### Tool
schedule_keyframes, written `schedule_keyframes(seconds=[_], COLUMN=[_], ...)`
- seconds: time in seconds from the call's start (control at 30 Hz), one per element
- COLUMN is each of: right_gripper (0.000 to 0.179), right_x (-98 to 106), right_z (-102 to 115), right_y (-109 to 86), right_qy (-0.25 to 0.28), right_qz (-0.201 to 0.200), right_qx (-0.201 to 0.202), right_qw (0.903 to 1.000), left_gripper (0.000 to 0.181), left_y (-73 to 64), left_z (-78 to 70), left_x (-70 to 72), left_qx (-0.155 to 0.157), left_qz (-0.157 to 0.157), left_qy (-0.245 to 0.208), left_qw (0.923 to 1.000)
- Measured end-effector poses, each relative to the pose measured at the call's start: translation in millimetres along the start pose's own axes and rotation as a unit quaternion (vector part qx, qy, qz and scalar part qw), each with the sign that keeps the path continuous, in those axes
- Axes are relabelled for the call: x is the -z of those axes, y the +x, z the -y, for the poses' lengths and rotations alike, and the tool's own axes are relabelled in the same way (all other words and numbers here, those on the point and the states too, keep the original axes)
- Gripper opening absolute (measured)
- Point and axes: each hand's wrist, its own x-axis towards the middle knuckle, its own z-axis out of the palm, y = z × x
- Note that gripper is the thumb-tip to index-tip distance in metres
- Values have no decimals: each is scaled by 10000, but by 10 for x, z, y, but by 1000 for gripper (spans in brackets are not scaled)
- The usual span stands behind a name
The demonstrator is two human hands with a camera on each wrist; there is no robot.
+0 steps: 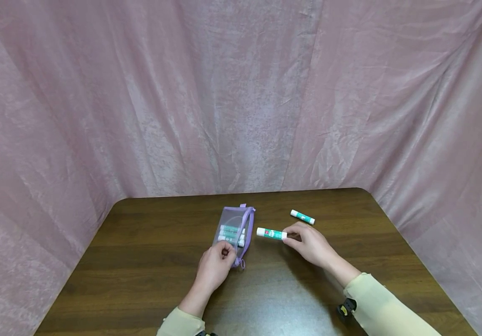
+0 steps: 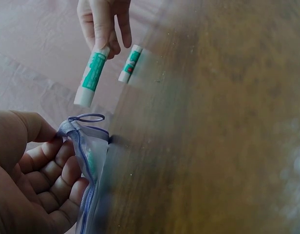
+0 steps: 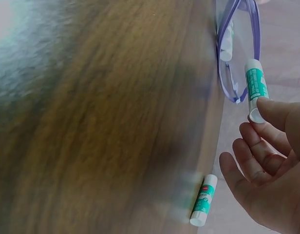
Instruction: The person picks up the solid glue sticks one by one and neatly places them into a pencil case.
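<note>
Purple translucent mesh zip pouch (image 1: 230, 217) lay on the brown wood-grain worktop (image 1: 148, 261), zip side gaping, white-and-green cylindrical glue sticks (image 1: 231, 233) visible inside, exact count unclear. Left hand (image 1: 216, 263) pinched the pouch's near end by the zip pull; right hand (image 1: 311, 245) held another white-and-green glue stick (image 1: 272, 234) by one end, just outside the opening. A loose white-and-green glue stick (image 1: 302, 217) lay beyond the right hand.

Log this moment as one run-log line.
left hand: pinches open purple-edged mesh zip pouch; right hand: pinches white-and-green cylindrical tube outside pouch; in pouch: similar tubes; on brown wooden table: another tube
</note>
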Motion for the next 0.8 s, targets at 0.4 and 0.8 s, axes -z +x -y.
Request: schedule_keyframes(seconds=[0.4, 0.8], right_gripper=[11, 13], right_x=[-79, -161], right_z=[67, 69], right_y=[129, 244], right_qy=[-13, -173], right_qz=[-98, -83], right_qx=[35, -215], right_qw=[9999, 9996], left_gripper=[9, 9], left_y=[9, 9], left_z=[-8, 1], left_x=[3, 1], left_qx=[32, 68], left_qz=[10, 57], left_qy=[33, 5], left_qw=[10000, 10000])
